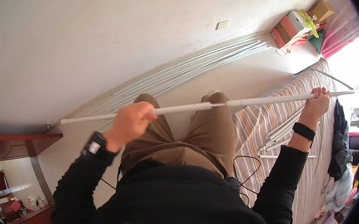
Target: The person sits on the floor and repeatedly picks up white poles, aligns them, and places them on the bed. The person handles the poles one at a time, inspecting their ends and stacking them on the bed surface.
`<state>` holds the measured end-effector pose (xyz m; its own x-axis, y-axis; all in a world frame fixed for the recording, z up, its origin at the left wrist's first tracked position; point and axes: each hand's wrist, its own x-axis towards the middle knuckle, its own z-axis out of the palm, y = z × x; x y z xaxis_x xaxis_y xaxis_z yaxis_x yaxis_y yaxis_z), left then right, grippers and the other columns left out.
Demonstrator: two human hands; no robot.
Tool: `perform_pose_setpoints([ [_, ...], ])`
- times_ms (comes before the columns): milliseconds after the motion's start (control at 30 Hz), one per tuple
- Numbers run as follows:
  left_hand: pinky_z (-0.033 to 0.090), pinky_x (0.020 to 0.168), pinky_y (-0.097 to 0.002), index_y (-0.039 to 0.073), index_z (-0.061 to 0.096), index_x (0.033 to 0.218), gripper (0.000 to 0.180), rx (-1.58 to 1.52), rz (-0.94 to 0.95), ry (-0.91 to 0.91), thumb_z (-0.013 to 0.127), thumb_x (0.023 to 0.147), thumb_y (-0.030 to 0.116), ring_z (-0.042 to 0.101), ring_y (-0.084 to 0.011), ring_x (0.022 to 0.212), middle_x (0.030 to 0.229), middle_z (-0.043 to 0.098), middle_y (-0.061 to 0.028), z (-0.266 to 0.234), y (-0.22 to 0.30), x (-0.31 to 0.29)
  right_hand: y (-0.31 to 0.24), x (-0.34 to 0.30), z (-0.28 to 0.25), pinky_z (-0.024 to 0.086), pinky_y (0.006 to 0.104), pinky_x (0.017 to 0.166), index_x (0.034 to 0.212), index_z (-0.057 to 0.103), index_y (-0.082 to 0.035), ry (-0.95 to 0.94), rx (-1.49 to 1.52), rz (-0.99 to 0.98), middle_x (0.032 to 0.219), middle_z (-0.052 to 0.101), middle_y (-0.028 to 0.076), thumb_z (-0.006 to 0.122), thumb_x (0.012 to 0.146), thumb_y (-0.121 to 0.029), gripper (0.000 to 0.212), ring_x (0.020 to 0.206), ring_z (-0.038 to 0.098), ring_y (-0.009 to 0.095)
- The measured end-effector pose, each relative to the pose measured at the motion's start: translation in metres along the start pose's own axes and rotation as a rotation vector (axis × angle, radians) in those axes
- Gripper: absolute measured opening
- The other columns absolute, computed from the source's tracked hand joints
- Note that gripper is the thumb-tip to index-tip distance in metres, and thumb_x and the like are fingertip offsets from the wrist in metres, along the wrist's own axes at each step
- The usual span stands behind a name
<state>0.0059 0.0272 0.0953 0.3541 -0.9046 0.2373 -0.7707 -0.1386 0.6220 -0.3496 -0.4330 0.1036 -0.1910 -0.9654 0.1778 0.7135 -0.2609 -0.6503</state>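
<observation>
Both hands — left hand (131, 119), right hand (318, 100) — are clenched around 1 long white rod (203, 106), held above the striped bed (256, 122).

smooth white metal-looking pole (198, 107), striped cloth bedsheet (256, 122), glossy wooden door (4, 147).

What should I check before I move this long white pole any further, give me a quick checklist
1. Left hand wrapped around the white pole: ok.
2. Right hand gripping near the far end: ok.
3. Sleeve joint at mid-pole seated fully: cannot tell.
4. Free end by the wooden cabinet has room: ok, it sits apart.
5. Loose white tubes on the striped mattress clear of the pole: ok, they lie below it.
6. Black cable near the legs: not ok, it loops close by.
</observation>
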Motion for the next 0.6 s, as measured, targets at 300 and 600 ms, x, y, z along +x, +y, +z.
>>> perform_pose_setpoints([
  [300, 0.035, 0.051, -0.0333, 0.004, 0.057, 0.083, 0.029, -0.056, -0.094, -0.207, 0.066, 0.089, 0.030, 0.046, -0.0246, 0.055, 0.065, 0.050, -0.0102, -0.039, -0.010, -0.005, -0.016, -0.015, 0.043, 0.031, 0.0226, 0.042, 0.100, 0.039, -0.006, 0.122, -0.076, 0.020, 0.075, 0.039, 0.003, 0.037, 0.102, -0.012, 0.007, 0.052, 0.033, 0.010],
  [600, 0.036, 0.052, -0.0337, 0.005, 0.055, 0.084, 0.022, -0.337, 0.149, 0.276, 0.071, 0.085, 0.021, 0.046, -0.0247, 0.057, 0.068, 0.051, -0.0066, -0.031, 0.056, 0.036, 0.013, 0.013, 0.068, 0.050, 0.0264, 0.059, 0.086, 0.046, -0.002, 0.003, 0.126, 0.342, 0.073, 0.054, 0.005, 0.047, 0.096, -0.006, 0.012, 0.063, 0.055, 0.016],
])
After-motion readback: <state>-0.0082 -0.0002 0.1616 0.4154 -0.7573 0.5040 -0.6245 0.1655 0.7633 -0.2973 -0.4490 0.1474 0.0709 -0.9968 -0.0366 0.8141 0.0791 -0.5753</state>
